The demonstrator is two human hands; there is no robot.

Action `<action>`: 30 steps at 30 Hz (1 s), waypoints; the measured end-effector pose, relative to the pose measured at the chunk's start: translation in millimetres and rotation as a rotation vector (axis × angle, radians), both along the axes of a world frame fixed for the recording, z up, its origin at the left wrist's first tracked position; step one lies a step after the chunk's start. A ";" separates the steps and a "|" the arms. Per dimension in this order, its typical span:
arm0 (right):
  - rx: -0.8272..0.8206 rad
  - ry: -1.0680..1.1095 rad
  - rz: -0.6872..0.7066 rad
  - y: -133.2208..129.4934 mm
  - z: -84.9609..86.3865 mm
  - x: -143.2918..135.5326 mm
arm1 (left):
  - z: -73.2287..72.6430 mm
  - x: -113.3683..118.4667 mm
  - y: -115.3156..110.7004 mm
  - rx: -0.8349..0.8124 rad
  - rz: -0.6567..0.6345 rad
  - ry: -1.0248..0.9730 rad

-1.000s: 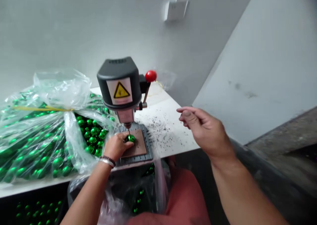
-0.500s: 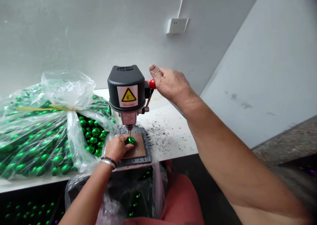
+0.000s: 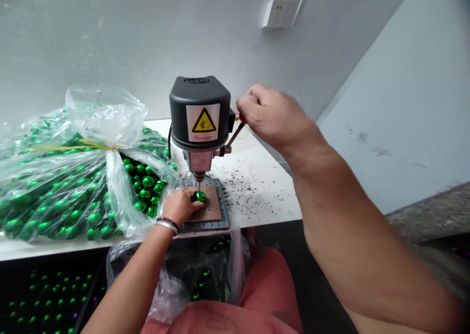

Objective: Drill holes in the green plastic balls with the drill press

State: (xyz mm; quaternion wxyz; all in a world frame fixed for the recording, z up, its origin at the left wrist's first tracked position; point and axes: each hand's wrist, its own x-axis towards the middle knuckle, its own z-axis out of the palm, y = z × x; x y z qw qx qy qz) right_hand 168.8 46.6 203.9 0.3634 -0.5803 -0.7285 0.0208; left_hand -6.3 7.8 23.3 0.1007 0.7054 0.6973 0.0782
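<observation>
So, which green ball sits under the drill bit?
The green ball in the left hand's grip, over the brown board; no other is held.

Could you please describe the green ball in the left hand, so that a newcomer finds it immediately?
Find the black machine with the yellow warning triangle. Follow its thin bit downward to the brown board. The green ball there, gripped by the left hand, is the only one held; many lookalikes lie in the clear bag alongside.

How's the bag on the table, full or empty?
Well filled: the bag spreads plumply over the table, with green balls packed inside, showing through its clear plastic.
</observation>
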 end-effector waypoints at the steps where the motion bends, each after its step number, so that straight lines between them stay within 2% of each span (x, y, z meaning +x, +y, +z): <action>1: 0.007 -0.012 -0.017 -6.4 -2.4 0.5 | -0.2 -0.3 0.2 -0.001 -0.001 -0.002; 6: 0.059 -0.095 -0.070 -28.8 -16.8 0.7 | -1.2 -1.2 0.6 0.005 -0.013 -0.023; 12: 0.133 -0.118 -0.167 -36.0 -34.9 -6.1 | -0.7 0.5 0.6 0.001 0.003 -0.027; 16: 0.236 -0.071 -0.214 -43.4 -54.3 -8.7 | -3.8 0.0 1.7 0.008 0.002 -0.026; 23: 0.314 -0.049 -0.224 -52.6 -90.2 -7.5 | -3.8 0.3 0.8 0.022 0.009 -0.020; 30: 0.424 0.044 -0.169 -48.5 -103.6 -9.3 | -4.2 0.4 0.7 0.036 0.002 -0.011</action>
